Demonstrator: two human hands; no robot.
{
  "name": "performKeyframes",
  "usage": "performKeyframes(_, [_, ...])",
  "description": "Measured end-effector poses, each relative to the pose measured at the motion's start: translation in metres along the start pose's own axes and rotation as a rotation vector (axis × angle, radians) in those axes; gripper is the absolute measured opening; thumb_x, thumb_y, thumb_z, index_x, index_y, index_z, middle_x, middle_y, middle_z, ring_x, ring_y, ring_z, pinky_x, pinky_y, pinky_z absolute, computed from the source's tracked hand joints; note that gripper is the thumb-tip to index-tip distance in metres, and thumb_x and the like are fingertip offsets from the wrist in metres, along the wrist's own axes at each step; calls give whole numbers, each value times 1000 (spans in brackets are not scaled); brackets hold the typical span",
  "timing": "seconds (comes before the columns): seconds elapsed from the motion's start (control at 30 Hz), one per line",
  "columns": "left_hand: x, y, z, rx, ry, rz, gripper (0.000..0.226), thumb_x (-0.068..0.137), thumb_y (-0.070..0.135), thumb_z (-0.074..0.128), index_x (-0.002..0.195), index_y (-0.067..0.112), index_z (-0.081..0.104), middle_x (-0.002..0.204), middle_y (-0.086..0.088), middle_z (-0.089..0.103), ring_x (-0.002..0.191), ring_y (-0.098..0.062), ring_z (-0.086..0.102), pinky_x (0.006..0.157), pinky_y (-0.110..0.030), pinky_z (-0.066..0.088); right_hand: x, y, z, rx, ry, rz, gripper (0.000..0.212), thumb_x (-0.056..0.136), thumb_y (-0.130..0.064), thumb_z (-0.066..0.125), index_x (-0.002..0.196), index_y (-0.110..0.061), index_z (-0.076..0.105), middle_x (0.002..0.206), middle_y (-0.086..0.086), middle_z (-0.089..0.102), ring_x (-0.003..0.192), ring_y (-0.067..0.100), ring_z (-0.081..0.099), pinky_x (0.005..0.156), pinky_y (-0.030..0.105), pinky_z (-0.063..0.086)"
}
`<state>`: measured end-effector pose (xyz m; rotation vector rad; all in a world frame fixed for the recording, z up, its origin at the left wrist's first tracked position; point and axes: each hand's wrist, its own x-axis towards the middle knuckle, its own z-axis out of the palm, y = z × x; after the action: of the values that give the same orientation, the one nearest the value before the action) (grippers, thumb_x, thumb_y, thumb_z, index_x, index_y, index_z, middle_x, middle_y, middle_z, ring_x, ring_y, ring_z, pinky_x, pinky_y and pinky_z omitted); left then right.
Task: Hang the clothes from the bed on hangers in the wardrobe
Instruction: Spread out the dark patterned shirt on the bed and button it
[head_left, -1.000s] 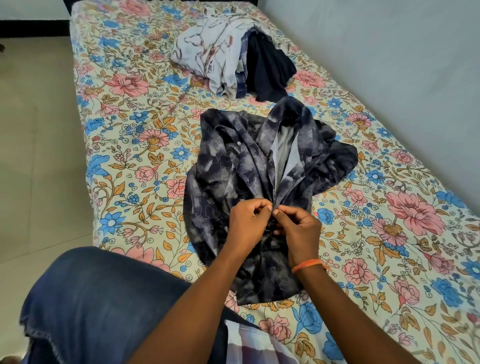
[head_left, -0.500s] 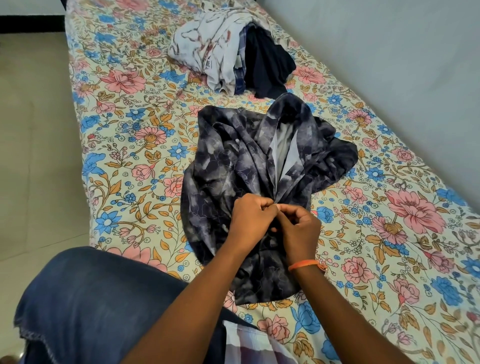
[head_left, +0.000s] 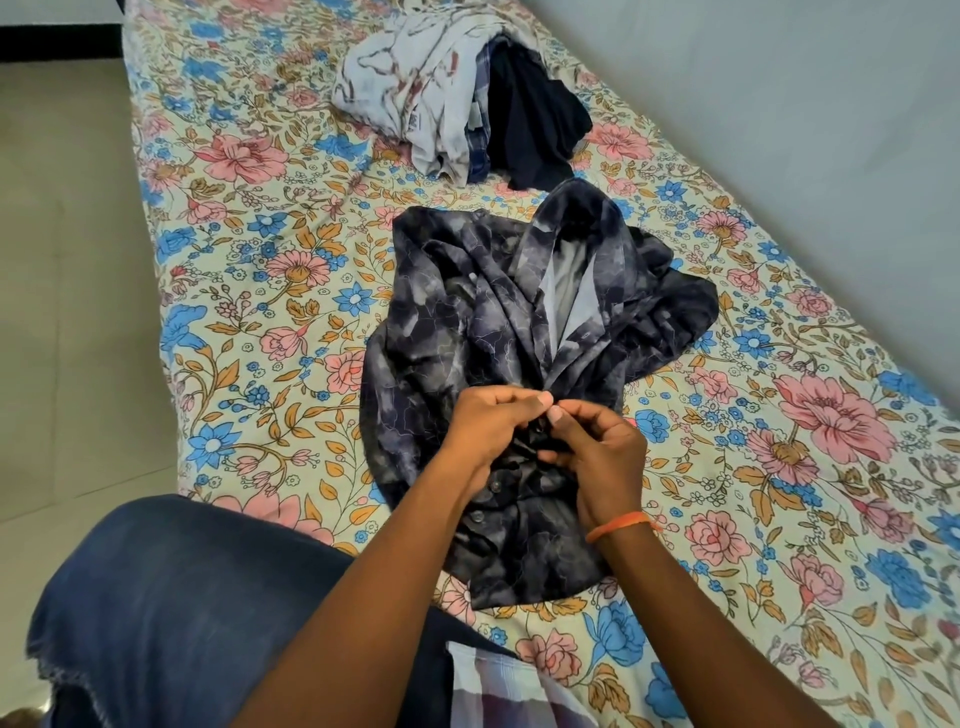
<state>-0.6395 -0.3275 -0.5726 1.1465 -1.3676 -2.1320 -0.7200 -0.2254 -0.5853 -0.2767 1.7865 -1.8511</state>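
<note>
— Thumbs have lifted slightly; left hand (head_left: 488, 431) and right hand (head_left: 597, 457) still pinch the shirt (head_left: 467, 322) front.
— Collar points away, along the bed (head_left: 249, 218); bare sheet lies left.

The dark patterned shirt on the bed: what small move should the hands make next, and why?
Probably finish the button both hands pinch at. The left hand and right hand meet at the placket of the dark patterned shirt, which lies flat on the bed with its upper front open.
</note>
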Motion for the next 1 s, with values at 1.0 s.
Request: performKeyframes(1.0, [7, -15, 1, -81, -17, -31, 8, 91, 7, 67, 85, 10, 72, 85, -5, 73, 88, -14, 68, 90, -28, 53, 2, -17, 3, -207, -55, 31, 3, 88, -14, 73, 86, -11, 74, 78, 7, 73, 68, 13, 66, 58, 28, 57])
